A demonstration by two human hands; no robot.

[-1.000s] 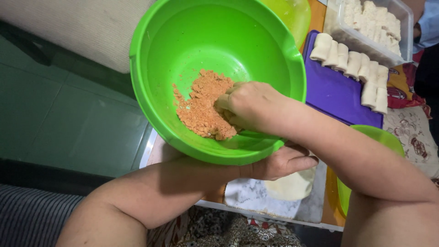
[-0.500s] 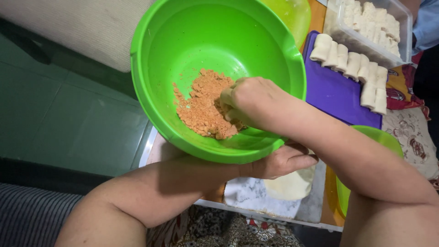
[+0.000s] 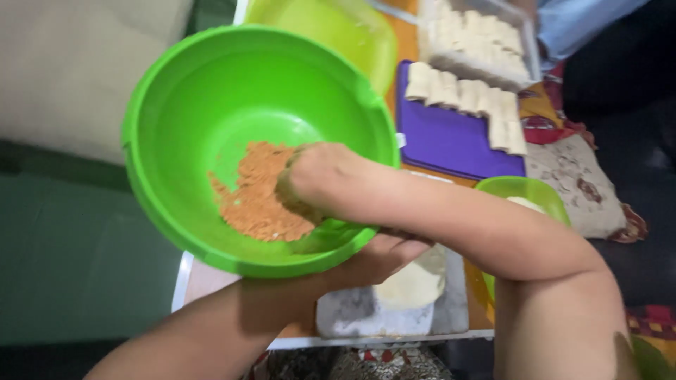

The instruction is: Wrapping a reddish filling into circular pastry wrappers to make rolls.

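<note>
Green floor and a pale cushion lie behind a low table [image 3: 211, 278] crowded with food things. Largest is the green plastic bowl [image 3: 176, 112], round with no long axis, tipped with its mouth toward the camera, propped from below by the left hand [image 3: 377, 257], fingers curled under its rim. Inside, the right hand [image 3: 313, 179] clenches into orange-brown crumb filling [image 3: 253, 200]: scooping seems underway; lifting a portion needs a firm pinch. Rolled pastries [image 3: 465, 95] line a purple board [image 3: 451, 144].

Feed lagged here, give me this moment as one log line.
right hand: in orange-brown crumbs | left hand: under round green plastic bowl | grip: unclear
</note>
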